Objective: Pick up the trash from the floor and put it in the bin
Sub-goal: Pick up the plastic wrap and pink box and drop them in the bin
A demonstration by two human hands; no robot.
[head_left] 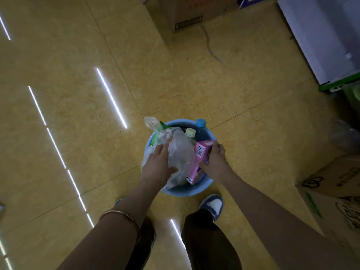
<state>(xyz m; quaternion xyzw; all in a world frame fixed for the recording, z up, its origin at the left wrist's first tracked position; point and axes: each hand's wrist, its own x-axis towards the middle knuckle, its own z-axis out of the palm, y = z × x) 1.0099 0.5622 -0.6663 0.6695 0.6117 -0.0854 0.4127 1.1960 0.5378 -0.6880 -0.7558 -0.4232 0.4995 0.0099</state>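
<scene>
A round light-blue bin (183,191) stands on the yellow floor just in front of my feet. It is full: a crumpled clear plastic bag (180,152) lies on top, and a pink carton (201,154) sticks up at the right. Behind them stand a bottle with a blue cap (201,123) and one with a pale cap (190,132). My left hand (158,164) lies flat on the plastic bag with straight fingers. My right hand (215,160) grips the pink carton, thumb on its near side and fingers round its far edge.
A brown cardboard box (187,12) stands at the back. A white cabinet with a green base (321,41) is at the far right. Another cardboard box (335,195) sits close at my right. A grey cable (211,47) trails on the floor.
</scene>
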